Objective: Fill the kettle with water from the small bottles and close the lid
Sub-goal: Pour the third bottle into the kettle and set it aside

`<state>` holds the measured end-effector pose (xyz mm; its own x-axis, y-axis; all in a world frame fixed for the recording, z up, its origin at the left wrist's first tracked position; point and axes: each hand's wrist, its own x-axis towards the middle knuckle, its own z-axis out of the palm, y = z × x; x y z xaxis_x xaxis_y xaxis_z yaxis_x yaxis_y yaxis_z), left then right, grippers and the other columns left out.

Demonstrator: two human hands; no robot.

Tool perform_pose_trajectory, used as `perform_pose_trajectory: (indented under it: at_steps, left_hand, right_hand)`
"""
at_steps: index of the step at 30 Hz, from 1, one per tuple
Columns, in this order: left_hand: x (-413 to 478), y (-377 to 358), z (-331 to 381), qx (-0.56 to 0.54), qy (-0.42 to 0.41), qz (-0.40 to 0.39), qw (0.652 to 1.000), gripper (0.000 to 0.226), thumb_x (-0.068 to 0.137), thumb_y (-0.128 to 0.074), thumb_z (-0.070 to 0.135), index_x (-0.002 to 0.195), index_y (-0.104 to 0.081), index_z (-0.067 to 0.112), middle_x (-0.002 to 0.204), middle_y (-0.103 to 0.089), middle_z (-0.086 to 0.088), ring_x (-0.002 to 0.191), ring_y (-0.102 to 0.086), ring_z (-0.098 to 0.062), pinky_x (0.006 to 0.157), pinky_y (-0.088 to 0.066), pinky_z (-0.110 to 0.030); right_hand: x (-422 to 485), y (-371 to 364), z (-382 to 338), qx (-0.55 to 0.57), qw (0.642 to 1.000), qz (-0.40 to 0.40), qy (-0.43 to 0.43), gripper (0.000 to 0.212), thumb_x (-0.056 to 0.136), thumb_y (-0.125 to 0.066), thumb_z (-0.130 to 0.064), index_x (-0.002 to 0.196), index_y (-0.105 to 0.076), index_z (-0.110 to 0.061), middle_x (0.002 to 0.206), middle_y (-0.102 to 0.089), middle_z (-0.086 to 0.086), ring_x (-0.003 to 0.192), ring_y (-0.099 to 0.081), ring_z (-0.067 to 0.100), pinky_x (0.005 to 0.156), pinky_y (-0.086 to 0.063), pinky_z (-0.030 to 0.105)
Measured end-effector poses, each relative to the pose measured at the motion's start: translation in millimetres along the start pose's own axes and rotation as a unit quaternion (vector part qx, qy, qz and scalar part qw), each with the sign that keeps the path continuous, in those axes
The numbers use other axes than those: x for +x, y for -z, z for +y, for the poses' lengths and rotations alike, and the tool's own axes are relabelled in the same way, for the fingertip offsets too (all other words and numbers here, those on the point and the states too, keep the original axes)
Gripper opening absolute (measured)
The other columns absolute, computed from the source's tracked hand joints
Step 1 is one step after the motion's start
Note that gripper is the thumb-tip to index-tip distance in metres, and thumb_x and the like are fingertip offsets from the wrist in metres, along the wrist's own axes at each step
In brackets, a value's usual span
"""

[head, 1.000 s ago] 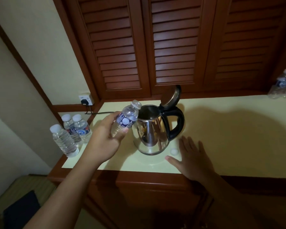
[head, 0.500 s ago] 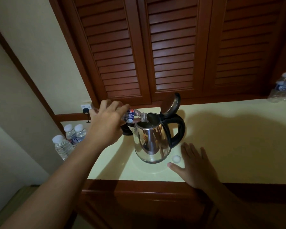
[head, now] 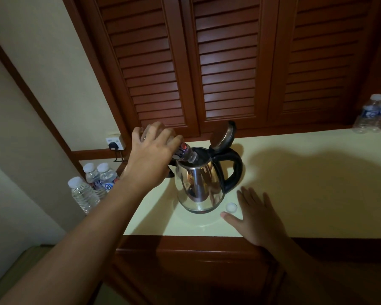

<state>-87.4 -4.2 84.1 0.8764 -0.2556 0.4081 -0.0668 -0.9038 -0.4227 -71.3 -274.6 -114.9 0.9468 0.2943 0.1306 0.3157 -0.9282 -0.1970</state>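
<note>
A steel kettle (head: 197, 186) with a black handle stands on the cream counter (head: 306, 183), its lid (head: 223, 134) hinged up. My left hand (head: 151, 150) grips a small water bottle (head: 186, 154), tipped neck-down into the kettle's mouth; most of the bottle is hidden under my fingers. My right hand (head: 257, 214) lies flat on the counter by the front edge, fingers spread, holding nothing. A white bottle cap (head: 231, 207) sits between that hand and the kettle.
Three capped bottles (head: 92, 183) stand at the counter's left end. Two more bottles (head: 374, 115) are at the far right. A wall socket with a plug (head: 114, 144) is behind, and louvred wooden doors (head: 229, 62) back the counter.
My left hand lifted the bottle from beside the kettle and tilted it over, so its neck now points down into the opening. The right hand stayed flat on the counter.
</note>
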Motion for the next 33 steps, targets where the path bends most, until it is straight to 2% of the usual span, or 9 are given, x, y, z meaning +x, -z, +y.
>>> perform_pose_trajectory:
  at_steps: [8, 14, 22, 28, 33]
  left_hand:
    - [1, 4, 1, 0.02, 0.015, -0.01, 1.0, 0.096, 0.07, -0.088, 0.021, 0.155, -0.044, 0.023, 0.159, -0.043, -0.011, 0.157, -0.016, -0.042, 0.114, -0.016, -0.083]
    - [-1, 4, 2, 0.035, 0.02, -0.006, 0.999, 0.094, 0.068, -0.088, 0.015, 0.151, -0.046, 0.023, 0.157, -0.044, -0.01, 0.158, -0.014, -0.044, 0.111, -0.017, -0.085]
    - [-2, 1, 5, 0.037, 0.024, 0.001, 0.999, 0.089, 0.071, -0.083, 0.009, 0.151, -0.047, 0.023, 0.157, -0.044, -0.011, 0.158, -0.013, -0.044, 0.111, -0.016, -0.085]
    - [-2, 2, 5, 0.036, 0.039, -0.012, 0.998, 0.092, 0.072, -0.084, 0.015, 0.154, -0.043, 0.025, 0.161, -0.041, -0.012, 0.157, -0.015, -0.043, 0.113, -0.015, -0.084]
    - [-3, -2, 4, 0.026, 0.071, -0.024, 0.997, 0.091, 0.072, -0.085, 0.023, 0.152, -0.043, 0.025, 0.155, -0.046, -0.011, 0.152, -0.028, -0.041, 0.112, -0.017, -0.084]
  right_hand:
    - [-1, -2, 2, 0.01, 1.0, 0.021, 0.013, 0.105, 0.086, -0.014, -0.088, 0.161, -0.018, -0.015, 0.17, -0.013, 0.006, 0.157, -0.003, 0.021, 0.127, -0.001, 0.05]
    - [-3, -1, 0, 0.02, 0.999, 0.025, 0.017, 0.098, 0.09, -0.018, -0.084, 0.161, -0.018, -0.016, 0.17, -0.014, 0.004, 0.157, -0.003, 0.02, 0.127, 0.0, 0.045]
    - [-5, -3, 2, 0.032, 0.998, 0.049, 0.015, 0.092, 0.092, -0.024, -0.08, 0.157, -0.028, -0.016, 0.166, -0.028, 0.005, 0.156, -0.015, 0.022, 0.127, -0.005, 0.047]
    - [-9, 4, 0, 0.058, 0.997, 0.052, 0.027, 0.073, 0.094, -0.037, -0.074, 0.15, -0.036, -0.027, 0.164, -0.031, -0.001, 0.156, -0.014, 0.02, 0.127, 0.001, 0.049]
    - [-10, 6, 0, 0.077, 0.994, 0.068, 0.036, 0.049, 0.098, -0.045, -0.061, 0.136, -0.049, -0.031, 0.158, -0.041, -0.004, 0.155, -0.019, 0.02, 0.126, -0.002, 0.05]
